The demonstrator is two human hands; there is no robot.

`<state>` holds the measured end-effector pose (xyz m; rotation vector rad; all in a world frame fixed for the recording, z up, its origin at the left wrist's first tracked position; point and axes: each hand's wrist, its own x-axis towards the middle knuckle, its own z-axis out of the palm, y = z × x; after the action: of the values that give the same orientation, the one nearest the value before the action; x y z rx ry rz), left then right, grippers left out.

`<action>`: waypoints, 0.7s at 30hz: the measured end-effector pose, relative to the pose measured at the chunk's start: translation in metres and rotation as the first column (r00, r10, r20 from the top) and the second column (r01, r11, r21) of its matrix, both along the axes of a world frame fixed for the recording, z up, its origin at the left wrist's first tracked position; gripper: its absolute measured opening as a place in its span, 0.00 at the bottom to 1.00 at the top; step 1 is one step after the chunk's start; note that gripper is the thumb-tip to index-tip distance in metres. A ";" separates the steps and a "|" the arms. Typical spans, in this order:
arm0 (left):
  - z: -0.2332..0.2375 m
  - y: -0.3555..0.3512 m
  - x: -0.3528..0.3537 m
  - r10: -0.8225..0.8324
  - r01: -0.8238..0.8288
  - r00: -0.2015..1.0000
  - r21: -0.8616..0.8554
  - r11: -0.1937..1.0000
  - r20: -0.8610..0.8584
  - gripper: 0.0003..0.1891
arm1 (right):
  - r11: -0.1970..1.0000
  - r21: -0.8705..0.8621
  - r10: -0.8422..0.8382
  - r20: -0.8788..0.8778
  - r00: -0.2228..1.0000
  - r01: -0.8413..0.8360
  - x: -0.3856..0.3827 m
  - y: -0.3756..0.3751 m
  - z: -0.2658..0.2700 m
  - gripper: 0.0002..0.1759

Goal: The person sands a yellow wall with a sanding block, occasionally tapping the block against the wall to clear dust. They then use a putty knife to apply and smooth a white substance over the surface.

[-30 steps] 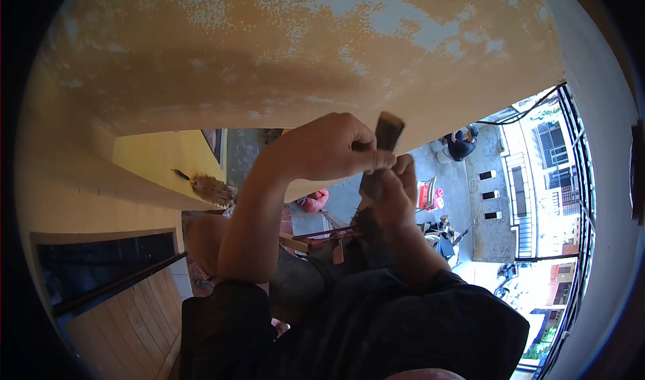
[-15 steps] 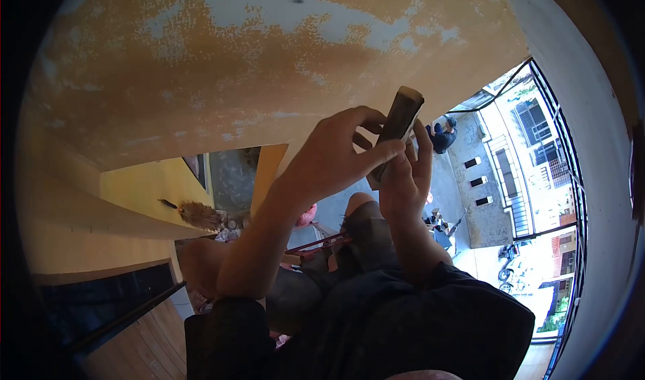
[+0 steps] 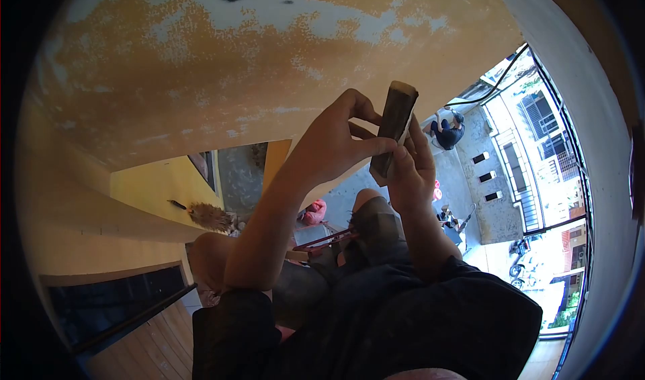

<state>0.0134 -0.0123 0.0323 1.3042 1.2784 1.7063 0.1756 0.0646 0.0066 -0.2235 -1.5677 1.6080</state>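
Both hands hold a sanding block (image 3: 398, 115), a light block with dark sandpaper wrapped around it, tilted with its pale end upward. My left hand (image 3: 340, 138) grips it from the left, the thumb pressed on its face and the fingers curled toward the back. On the lower right side my right hand (image 3: 413, 175) closes around it, its thumb beside the left thumb. Parts of the fingers are hidden behind the block. Just beyond the hands is a painted surface (image 3: 269, 64) with worn orange and white patches.
Below me, a red metal frame (image 3: 326, 240) shows between my legs. A brush-like bristly thing (image 3: 208, 215) lies on the yellow ledge (image 3: 148, 185) at left. Another person (image 3: 448, 131) crouches on the floor at right. A dark cable (image 3: 494, 91) hangs near the opening.
The view has shifted slightly, so the floor and the crouching person appear farther right. Both hands keep hold of the sanding block, which now stands a little more upright.
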 end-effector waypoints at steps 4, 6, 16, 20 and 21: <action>0.005 -0.003 -0.004 -0.041 0.045 0.995 -0.044 0.998 0.087 0.22 | 0.997 0.073 -0.008 0.049 0.999 0.004 0.001 0.003 0.001 0.31; 0.008 -0.003 -0.006 -0.044 0.047 0.992 -0.025 0.999 0.115 0.22 | 0.991 0.128 0.036 0.070 0.997 -0.045 0.004 0.004 0.011 0.31; 0.019 -0.021 -0.023 -0.113 0.108 0.993 -0.176 0.978 -0.020 0.23 | 0.904 0.175 0.349 0.221 0.911 -0.389 0.004 0.029 0.020 0.30; 0.012 -0.020 -0.023 -0.125 0.116 0.990 -0.125 0.985 -0.067 0.22 | 0.891 0.246 0.349 0.166 0.922 -0.382 0.000 0.026 0.013 0.33; 0.012 -0.020 -0.023 -0.152 0.145 0.987 -0.119 0.982 -0.058 0.21 | 0.892 0.247 0.348 0.163 0.923 -0.379 0.000 0.025 0.015 0.33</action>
<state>-0.0093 -0.0318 0.0445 1.3638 1.2637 1.4764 0.1756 0.0895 0.0215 0.1427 -1.9918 1.6520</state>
